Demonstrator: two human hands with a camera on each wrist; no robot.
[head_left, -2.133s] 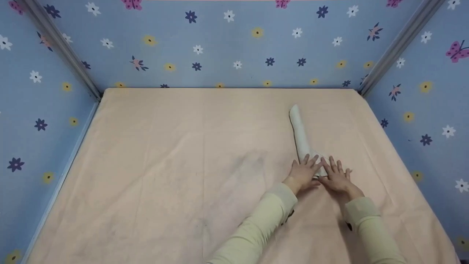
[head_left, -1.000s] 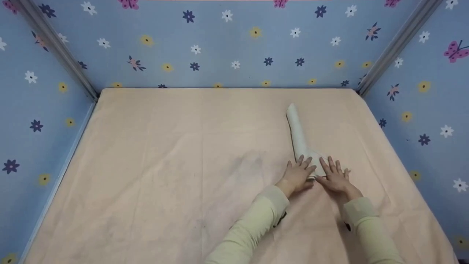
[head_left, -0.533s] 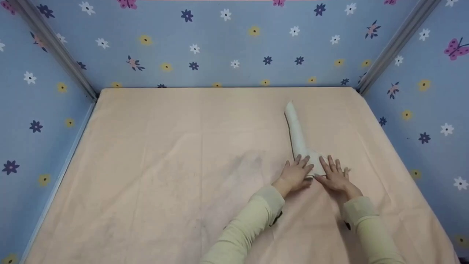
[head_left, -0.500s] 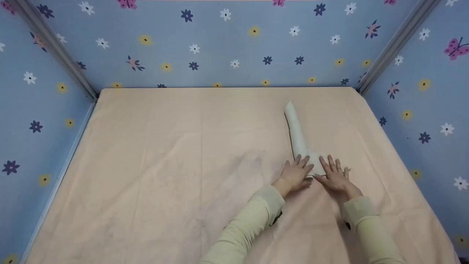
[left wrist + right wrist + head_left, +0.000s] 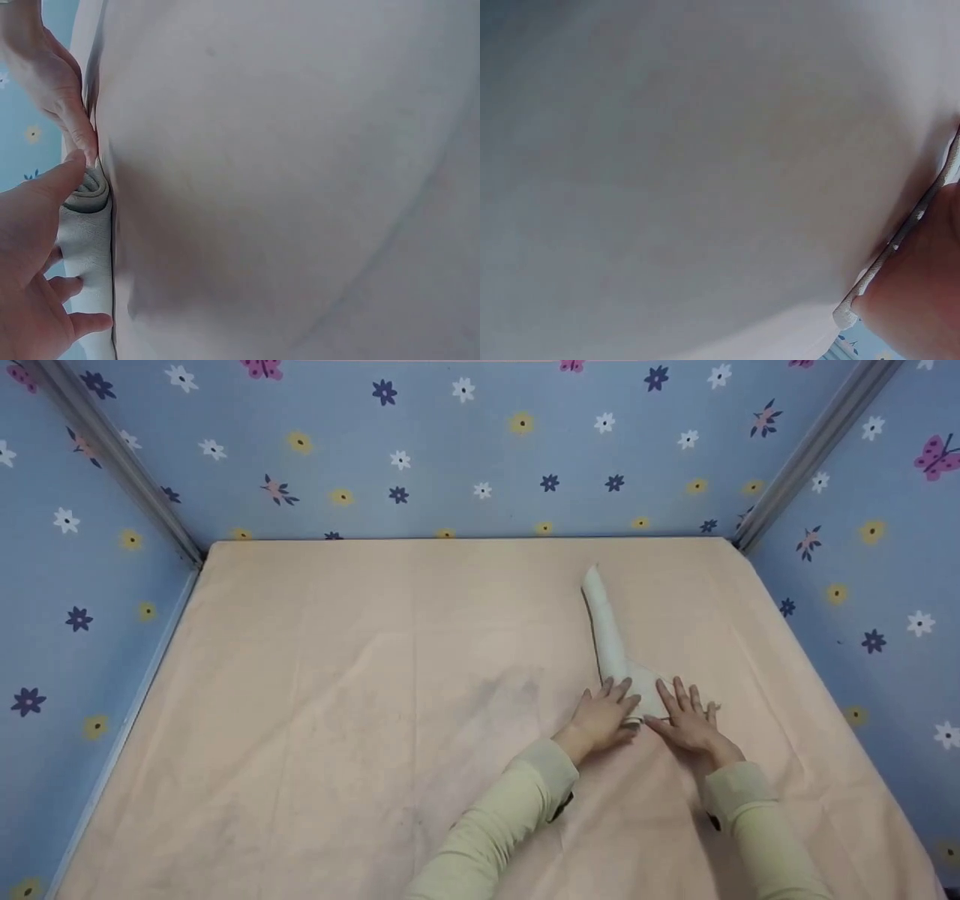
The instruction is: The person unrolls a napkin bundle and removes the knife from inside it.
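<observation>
Left hand on rolled cloth, right hand partly hiding its flat end

Booth-like enclosure, wider setting unclear: flower-print panels, grey corner posts, cloth-covered table.

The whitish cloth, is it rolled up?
Only partly: the cloth is rolled along one side, but lies flat under the right hand.

Shows plain greenish-white on the long rolled cloth right of centre, smudged peach on the broad fabric cover, pale yellow-green on the cuffed sleeves lower right, and flowered blue with pink butterflies on the flat upper wall.
</observation>
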